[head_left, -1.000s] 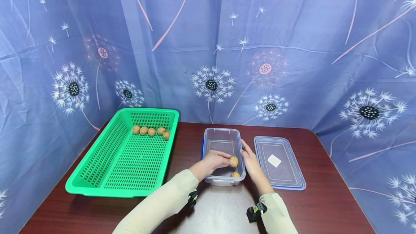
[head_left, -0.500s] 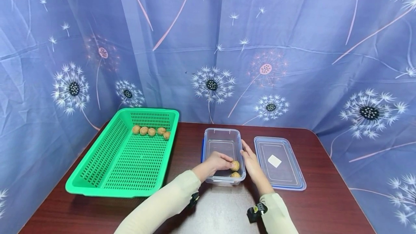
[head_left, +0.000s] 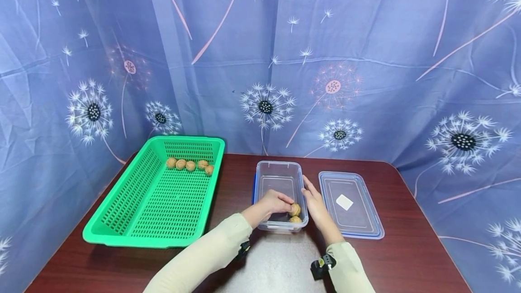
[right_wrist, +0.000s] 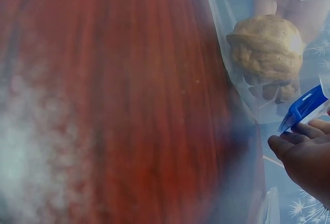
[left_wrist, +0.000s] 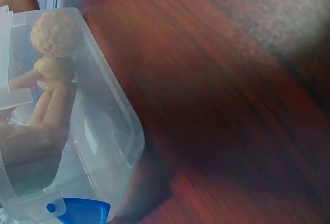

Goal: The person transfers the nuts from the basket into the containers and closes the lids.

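Observation:
In the head view a clear plastic container (head_left: 281, 166) stands at the middle of the table. My left hand (head_left: 270, 205) reaches down into it and pinches a walnut (head_left: 295, 209) between thumb and fingertips. Right below that one, in the near right corner, lies another walnut (head_left: 295, 219). The left wrist view shows both through the wall, the pinched walnut (left_wrist: 54, 72) touching the other walnut (left_wrist: 55, 33). My right hand (head_left: 317, 207) rests against the container's right side with fingers extended, by a blue clip (right_wrist: 304, 108) in the right wrist view.
A green slotted basket (head_left: 152, 241) stands on the left, with several walnuts (head_left: 191, 165) along its far end. Right of the container lies a clear lid (head_left: 358, 216) bearing a white square label (head_left: 344, 201). A blue dandelion-print curtain (head_left: 228, 103) hangs behind the dark red table (head_left: 411, 248).
My left hand has moved slightly right and lower inside the container, bringing its walnut down beside the one in the near right corner. The right hand has stayed at the container's side.

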`<control>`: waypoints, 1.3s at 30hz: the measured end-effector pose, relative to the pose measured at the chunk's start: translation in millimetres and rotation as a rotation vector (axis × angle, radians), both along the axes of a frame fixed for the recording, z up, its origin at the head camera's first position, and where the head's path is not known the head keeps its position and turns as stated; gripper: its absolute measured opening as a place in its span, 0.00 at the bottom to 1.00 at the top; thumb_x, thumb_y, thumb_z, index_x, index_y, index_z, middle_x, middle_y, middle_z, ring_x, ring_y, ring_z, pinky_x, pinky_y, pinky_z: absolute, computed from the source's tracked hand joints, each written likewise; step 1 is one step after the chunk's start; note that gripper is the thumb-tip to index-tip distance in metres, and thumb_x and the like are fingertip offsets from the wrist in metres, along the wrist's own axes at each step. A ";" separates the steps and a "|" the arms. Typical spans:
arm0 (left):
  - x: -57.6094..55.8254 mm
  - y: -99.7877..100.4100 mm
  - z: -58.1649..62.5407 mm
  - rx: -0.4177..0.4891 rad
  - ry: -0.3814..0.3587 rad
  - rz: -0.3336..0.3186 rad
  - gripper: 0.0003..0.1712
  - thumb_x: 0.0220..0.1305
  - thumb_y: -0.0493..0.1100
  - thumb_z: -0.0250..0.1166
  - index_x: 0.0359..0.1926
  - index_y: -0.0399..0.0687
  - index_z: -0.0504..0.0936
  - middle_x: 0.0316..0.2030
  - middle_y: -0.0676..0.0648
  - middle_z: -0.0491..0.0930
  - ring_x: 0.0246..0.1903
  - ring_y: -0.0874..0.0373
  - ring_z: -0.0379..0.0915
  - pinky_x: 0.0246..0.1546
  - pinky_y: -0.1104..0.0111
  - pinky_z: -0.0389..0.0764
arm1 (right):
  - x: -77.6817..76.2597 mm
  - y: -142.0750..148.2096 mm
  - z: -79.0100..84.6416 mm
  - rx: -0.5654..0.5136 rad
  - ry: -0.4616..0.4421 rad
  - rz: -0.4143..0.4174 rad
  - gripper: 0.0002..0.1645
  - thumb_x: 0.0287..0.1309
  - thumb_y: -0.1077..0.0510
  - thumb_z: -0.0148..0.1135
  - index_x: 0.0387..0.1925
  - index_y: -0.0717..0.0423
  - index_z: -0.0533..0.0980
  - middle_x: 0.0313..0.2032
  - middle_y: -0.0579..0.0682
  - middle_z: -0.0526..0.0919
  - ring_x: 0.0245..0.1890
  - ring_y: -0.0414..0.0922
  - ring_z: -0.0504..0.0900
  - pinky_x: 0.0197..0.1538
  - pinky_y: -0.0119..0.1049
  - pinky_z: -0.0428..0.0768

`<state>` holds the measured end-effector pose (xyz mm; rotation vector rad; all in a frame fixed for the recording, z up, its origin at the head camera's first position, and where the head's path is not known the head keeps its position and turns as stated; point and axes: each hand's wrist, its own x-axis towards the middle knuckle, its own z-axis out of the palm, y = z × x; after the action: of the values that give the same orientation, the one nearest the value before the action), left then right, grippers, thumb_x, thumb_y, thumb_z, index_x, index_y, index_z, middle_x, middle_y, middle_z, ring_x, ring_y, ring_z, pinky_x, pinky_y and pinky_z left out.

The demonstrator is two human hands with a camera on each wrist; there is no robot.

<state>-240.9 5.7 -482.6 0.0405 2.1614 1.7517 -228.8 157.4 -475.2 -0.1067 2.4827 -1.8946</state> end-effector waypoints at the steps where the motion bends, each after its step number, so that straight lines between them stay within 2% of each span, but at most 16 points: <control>1: -0.2 0.1 0.1 0.002 0.003 -0.001 0.12 0.47 0.25 0.69 0.37 0.29 0.85 0.34 0.39 0.85 0.34 0.56 0.82 0.41 0.67 0.84 | -2.6 1.2 -4.6 0.002 -0.002 -0.001 0.30 0.71 0.65 0.39 0.72 0.67 0.53 0.70 0.66 0.54 0.71 0.62 0.51 0.71 0.57 0.49; 6: -1.6 0.3 1.9 0.009 0.013 -0.001 0.12 0.46 0.25 0.68 0.37 0.28 0.85 0.33 0.39 0.85 0.34 0.55 0.82 0.41 0.65 0.84 | -9.3 3.8 -18.9 0.025 0.005 -0.012 0.30 0.72 0.62 0.39 0.73 0.62 0.53 0.71 0.63 0.55 0.71 0.60 0.52 0.72 0.55 0.50; 13: -7.9 -1.7 6.7 0.016 -0.006 0.009 0.15 0.50 0.27 0.69 0.42 0.26 0.83 0.33 0.39 0.85 0.36 0.51 0.83 0.45 0.60 0.83 | -9.0 4.0 -21.4 0.041 0.011 -0.030 0.31 0.71 0.61 0.40 0.73 0.60 0.54 0.70 0.62 0.57 0.70 0.60 0.55 0.71 0.56 0.53; 16: -10.5 -4.4 12.5 0.016 -0.024 0.005 0.16 0.52 0.28 0.68 0.44 0.27 0.82 0.36 0.39 0.84 0.39 0.49 0.83 0.47 0.59 0.82 | -7.5 3.7 -21.3 0.050 0.021 -0.031 0.30 0.71 0.62 0.40 0.72 0.61 0.54 0.70 0.63 0.58 0.69 0.61 0.56 0.71 0.56 0.54; 19: -13.4 -7.8 21.1 0.031 -0.040 0.004 0.17 0.54 0.29 0.68 0.47 0.27 0.81 0.39 0.40 0.84 0.42 0.48 0.82 0.47 0.61 0.82 | -3.5 2.6 -15.8 0.043 0.024 -0.021 0.30 0.71 0.63 0.40 0.72 0.63 0.54 0.70 0.63 0.58 0.69 0.62 0.56 0.71 0.57 0.53; 25: -23.6 -15.3 40.6 0.064 -0.045 0.007 0.20 0.56 0.31 0.68 0.51 0.28 0.79 0.44 0.39 0.82 0.47 0.45 0.80 0.47 0.63 0.83 | 9.0 -3.5 10.6 0.026 0.020 -0.017 0.29 0.70 0.67 0.40 0.70 0.69 0.54 0.69 0.67 0.57 0.67 0.65 0.57 0.70 0.58 0.54; 27: -26.9 -18.7 47.6 0.080 -0.050 0.005 0.21 0.57 0.31 0.67 0.52 0.28 0.78 0.44 0.39 0.82 0.48 0.44 0.79 0.50 0.60 0.81 | 6.7 -2.2 6.3 0.034 0.027 -0.017 0.29 0.71 0.65 0.40 0.71 0.69 0.53 0.69 0.67 0.57 0.67 0.65 0.58 0.70 0.58 0.54; 32: -34.9 -26.3 61.0 0.124 -0.039 0.030 0.20 0.58 0.31 0.66 0.53 0.29 0.78 0.45 0.37 0.82 0.49 0.44 0.79 0.52 0.58 0.79 | -7.0 3.4 -18.8 0.034 0.040 -0.028 0.30 0.72 0.63 0.40 0.72 0.64 0.54 0.70 0.64 0.58 0.67 0.63 0.59 0.70 0.56 0.55; 39: -44.2 -41.2 83.4 0.242 -0.008 0.083 0.19 0.59 0.28 0.65 0.52 0.27 0.78 0.47 0.33 0.81 0.50 0.42 0.78 0.52 0.61 0.80 | -8.9 1.9 -21.3 0.013 0.041 -0.037 0.30 0.70 0.64 0.40 0.72 0.63 0.55 0.70 0.63 0.58 0.69 0.61 0.57 0.71 0.55 0.53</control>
<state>-285.1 -35.5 -399.2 0.0047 1.9596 2.0478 -237.7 159.3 -496.4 -0.1003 2.5406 -1.9092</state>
